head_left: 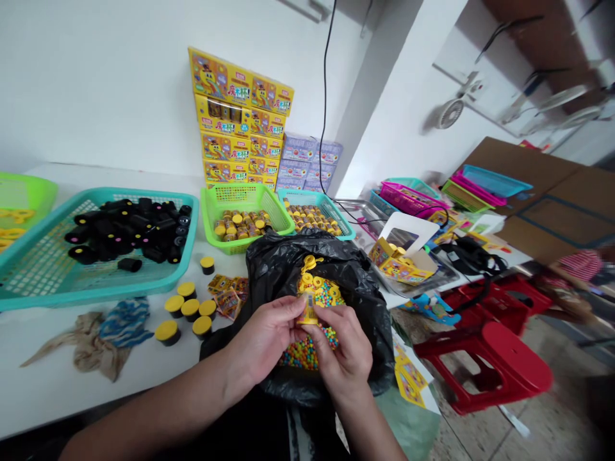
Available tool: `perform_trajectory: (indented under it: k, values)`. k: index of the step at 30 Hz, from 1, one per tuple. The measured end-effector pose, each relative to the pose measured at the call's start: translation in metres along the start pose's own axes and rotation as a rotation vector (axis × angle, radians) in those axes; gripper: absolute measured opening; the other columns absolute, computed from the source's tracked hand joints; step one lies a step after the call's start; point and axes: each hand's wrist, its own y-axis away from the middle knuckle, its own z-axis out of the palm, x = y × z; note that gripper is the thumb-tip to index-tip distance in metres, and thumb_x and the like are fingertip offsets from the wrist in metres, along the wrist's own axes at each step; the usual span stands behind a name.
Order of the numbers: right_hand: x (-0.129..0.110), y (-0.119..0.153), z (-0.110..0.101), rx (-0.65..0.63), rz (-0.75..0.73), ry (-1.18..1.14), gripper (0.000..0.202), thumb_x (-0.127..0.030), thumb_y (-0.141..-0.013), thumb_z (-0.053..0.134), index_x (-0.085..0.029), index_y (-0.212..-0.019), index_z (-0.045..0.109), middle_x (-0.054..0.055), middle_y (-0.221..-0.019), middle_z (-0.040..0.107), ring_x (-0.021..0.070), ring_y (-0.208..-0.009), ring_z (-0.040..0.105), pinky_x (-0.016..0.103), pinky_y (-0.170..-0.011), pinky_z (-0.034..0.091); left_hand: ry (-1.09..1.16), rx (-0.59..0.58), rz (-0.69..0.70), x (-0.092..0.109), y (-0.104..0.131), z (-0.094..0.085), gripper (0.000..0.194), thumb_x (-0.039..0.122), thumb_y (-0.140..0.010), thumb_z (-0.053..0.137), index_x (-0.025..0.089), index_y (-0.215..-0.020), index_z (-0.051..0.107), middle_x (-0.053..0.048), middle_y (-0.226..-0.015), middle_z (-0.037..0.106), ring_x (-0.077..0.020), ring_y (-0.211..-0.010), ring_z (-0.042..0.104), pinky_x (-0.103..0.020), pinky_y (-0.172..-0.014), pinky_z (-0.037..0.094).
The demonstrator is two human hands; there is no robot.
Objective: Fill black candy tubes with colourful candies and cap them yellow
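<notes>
Between the fingertips of both hands is a small yellow labelled cup (309,310), held over a black plastic bag. My left hand (269,333) pinches it from the left, and my right hand (343,342) grips its right side and lower edge. The black bag (375,320) lies spread open beneath, with many small coloured candy balls (302,354) in it. Yellow plastic pieces (312,264) rest on the candy at the far side. Left of the bag stand several black cups with yellow lids (190,308), near some printed yellow wrappers (230,291).
A teal basket (182,272) of black cups is at left, beside crumpled cloths (103,342). A green basket (211,237) and a blue basket (343,229) of small cups stand behind the bag. Yellow boxes (240,128) are stacked at the wall. Red stools (509,358) are at right.
</notes>
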Motion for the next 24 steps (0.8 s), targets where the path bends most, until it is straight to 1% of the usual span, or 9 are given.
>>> perform_trajectory:
  k: [3, 8, 12, 14, 16, 19, 22, 24]
  values:
    - [0.0013, 0.0001, 0.0012, -0.038, -0.023, -0.024, 0.032, -0.004, -0.083, 0.064, -0.023, -0.108, 0.067, 0.004, -0.087, 0.065, 0.0162, -0.077, 0.063, 0.03, -0.064, 0.055, -0.026, -0.038, -0.02, -0.0004, -0.0006, -0.0026, 0.019, 0.03, -0.072, 0.08, 0.013, -0.075, 0.071, -0.004, -0.077, 0.067, -0.0127, -0.071, 0.059, -0.025, -0.069, 0.046]
    - [0.0017, 0.0036, 0.002, -0.012, -0.082, -0.003, 0.033, 0.001, -0.081, 0.062, -0.023, -0.101, 0.07, 0.003, -0.08, 0.064, 0.0146, -0.071, 0.061, 0.028, -0.059, 0.053, -0.046, -0.029, -0.036, -0.0036, -0.0016, -0.0037, 0.018, 0.029, -0.071, 0.081, 0.013, -0.075, 0.073, -0.003, -0.073, 0.068, -0.0117, -0.067, 0.059, -0.024, -0.067, 0.044]
    - [-0.0006, 0.0065, 0.0009, -0.021, -0.113, 0.062, 0.034, 0.002, -0.081, 0.059, -0.023, -0.101, 0.069, 0.003, -0.082, 0.065, 0.0143, -0.072, 0.063, 0.03, -0.063, 0.055, -0.044, -0.035, -0.06, -0.0059, -0.0028, -0.0045, 0.02, 0.03, -0.071, 0.08, 0.012, -0.079, 0.074, -0.005, -0.076, 0.069, -0.0122, -0.069, 0.06, -0.024, -0.068, 0.045]
    - [-0.0013, 0.0062, 0.0005, 0.001, -0.098, 0.07, 0.033, 0.001, -0.081, 0.063, -0.023, -0.103, 0.067, 0.004, -0.085, 0.066, 0.0148, -0.075, 0.064, 0.03, -0.065, 0.056, -0.036, -0.045, -0.061, -0.0049, -0.0033, -0.0056, 0.018, 0.029, -0.072, 0.08, 0.013, -0.078, 0.074, -0.005, -0.076, 0.068, -0.0127, -0.07, 0.06, -0.024, -0.069, 0.045]
    - [-0.0008, 0.005, 0.0007, 0.024, -0.039, 0.058, 0.031, -0.004, -0.08, 0.067, -0.023, -0.104, 0.067, 0.004, -0.086, 0.066, 0.0155, -0.076, 0.064, 0.03, -0.066, 0.057, -0.033, -0.049, -0.045, -0.0027, -0.0034, -0.0069, 0.016, 0.027, -0.072, 0.079, 0.013, -0.077, 0.073, -0.005, -0.076, 0.068, -0.0134, -0.071, 0.061, -0.025, -0.07, 0.045]
    - [0.002, 0.0032, 0.0026, 0.014, 0.036, 0.052, 0.028, -0.009, -0.081, 0.069, -0.022, -0.105, 0.067, 0.005, -0.086, 0.066, 0.0162, -0.076, 0.065, 0.029, -0.064, 0.056, -0.057, -0.075, -0.047, 0.0008, -0.0034, -0.008, 0.017, 0.029, -0.077, 0.074, 0.013, -0.082, 0.073, -0.006, -0.079, 0.068, -0.0146, -0.074, 0.06, -0.027, -0.071, 0.046]
    - [0.005, 0.0026, 0.0051, -0.002, 0.033, 0.051, 0.026, -0.009, -0.083, 0.068, -0.021, -0.106, 0.067, 0.005, -0.085, 0.066, 0.0165, -0.076, 0.065, 0.029, -0.063, 0.056, -0.089, -0.098, -0.051, 0.0016, -0.0038, -0.0078, 0.021, 0.035, -0.081, 0.071, 0.014, -0.084, 0.073, -0.007, -0.082, 0.068, -0.0147, -0.074, 0.059, -0.027, -0.069, 0.045]
    - [0.0063, 0.0023, 0.0058, -0.016, 0.036, 0.05, 0.026, -0.01, -0.083, 0.067, -0.021, -0.106, 0.068, 0.006, -0.085, 0.067, 0.017, -0.076, 0.066, 0.03, -0.064, 0.056, -0.097, -0.087, -0.043, 0.0007, -0.0046, -0.0068, 0.022, 0.034, -0.078, 0.074, 0.014, -0.085, 0.073, -0.007, -0.085, 0.068, -0.0143, -0.074, 0.059, -0.027, -0.07, 0.045]
